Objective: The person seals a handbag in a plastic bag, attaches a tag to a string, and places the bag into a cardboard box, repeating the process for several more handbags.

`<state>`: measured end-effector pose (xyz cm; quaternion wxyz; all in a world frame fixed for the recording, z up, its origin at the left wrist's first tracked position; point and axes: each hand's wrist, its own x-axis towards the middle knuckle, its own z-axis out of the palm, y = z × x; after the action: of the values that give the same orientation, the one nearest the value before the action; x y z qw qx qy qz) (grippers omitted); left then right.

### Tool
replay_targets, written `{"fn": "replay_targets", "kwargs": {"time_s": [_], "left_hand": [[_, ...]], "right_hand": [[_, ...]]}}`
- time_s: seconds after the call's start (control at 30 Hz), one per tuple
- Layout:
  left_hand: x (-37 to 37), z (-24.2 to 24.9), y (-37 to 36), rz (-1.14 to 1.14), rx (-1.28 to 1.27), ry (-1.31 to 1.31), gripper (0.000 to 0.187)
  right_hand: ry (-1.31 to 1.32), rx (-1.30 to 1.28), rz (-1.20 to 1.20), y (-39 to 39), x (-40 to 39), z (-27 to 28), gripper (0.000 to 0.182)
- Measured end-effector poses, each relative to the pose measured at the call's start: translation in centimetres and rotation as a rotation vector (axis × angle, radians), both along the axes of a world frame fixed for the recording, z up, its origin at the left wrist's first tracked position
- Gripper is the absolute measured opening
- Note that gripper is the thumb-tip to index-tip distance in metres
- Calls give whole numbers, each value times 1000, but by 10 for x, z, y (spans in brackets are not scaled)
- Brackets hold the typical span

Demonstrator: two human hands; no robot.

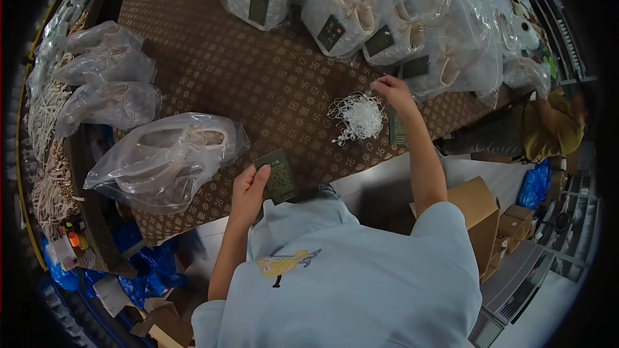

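Note:
A dark green printed card (281, 180) is pinched between the thumb and fingers of my left hand (247, 192), near the table's front edge. My right hand (392, 90) has its fingertips pressed together at the upper right of a tangled pile of white strings (360, 118), and seems to hold a thin strand. Another green card (398, 130) lies just right of the pile, partly behind my right forearm. To the left of my left hand rests a light bag in clear plastic (174, 158).
Several plastic-wrapped bags with dark tags (335, 9) line the far side of the brown patterned table (213, 71). More wrapped bags (113, 103) sit at the left. A person in an olive top (554, 129) is at the right. Cardboard boxes (474, 209) stand below the table.

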<state>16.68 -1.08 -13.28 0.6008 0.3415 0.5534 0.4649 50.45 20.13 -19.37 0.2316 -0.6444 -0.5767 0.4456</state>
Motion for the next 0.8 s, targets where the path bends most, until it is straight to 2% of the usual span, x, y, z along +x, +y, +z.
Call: {"fn": "replay_targets", "kwargs": {"time_s": [0.03, 0.07, 0.1, 0.13, 0.17, 0.2, 0.23, 0.3, 0.37, 0.4, 0.53, 0.6, 0.63, 0.7, 0.73, 0.8], "left_hand": [[0, 1, 2, 8, 3, -8, 26], [0, 2, 4, -66, -19, -15, 26], [0, 5, 6, -140, -42, -21, 26], [4, 12, 9, -132, -41, -24, 26], [13, 23, 14, -118, -59, -156, 25], [20, 29, 18, -102, -78, -286, 25], [26, 31, 21, -89, -78, -282, 25], [30, 32, 27, -75, 28, -281, 25], [23, 30, 30, -116, -15, -271, 26], [21, 29, 31, -164, -52, -267, 28], [12, 24, 30, -152, -5, -268, 26], [7, 33, 26, -131, -63, -257, 25], [3, 32, 27, -116, -52, -263, 25], [-8, 30, 24, -237, -63, -254, 24], [-11, 33, 23, -221, -56, -255, 24], [-18, 45, 25, -324, -41, -177, 23]], "right_hand": [[408, -183, -69, -8, -10, 22, 18], [401, -179, -61, -16, -23, 38, 18], [551, -224, -55, -28, -37, 51, 16], [704, -273, -48, -40, -52, 62, 16], [799, -333, 51, -51, -65, 72, 16], [833, -373, 60, -63, -81, 74, 15], [869, -415, 68, -76, -97, 75, 14], [788, -433, 22, -97, -129, 82, 11], [705, -262, 72, -114, -148, 84, 10], [750, -193, 107, -119, -153, 73, 10], [672, -290, 183, -125, -149, 80, 12], [288, 313, 222, -126, -148, 91, 30], [284, 319, 240, -123, -147, 100, 30], [340, 476, 729, -120, -145, 114, 46], [507, 242, 835, -122, -146, 111, 53], [564, 238, 811, -123, -153, 106, 47]]}}
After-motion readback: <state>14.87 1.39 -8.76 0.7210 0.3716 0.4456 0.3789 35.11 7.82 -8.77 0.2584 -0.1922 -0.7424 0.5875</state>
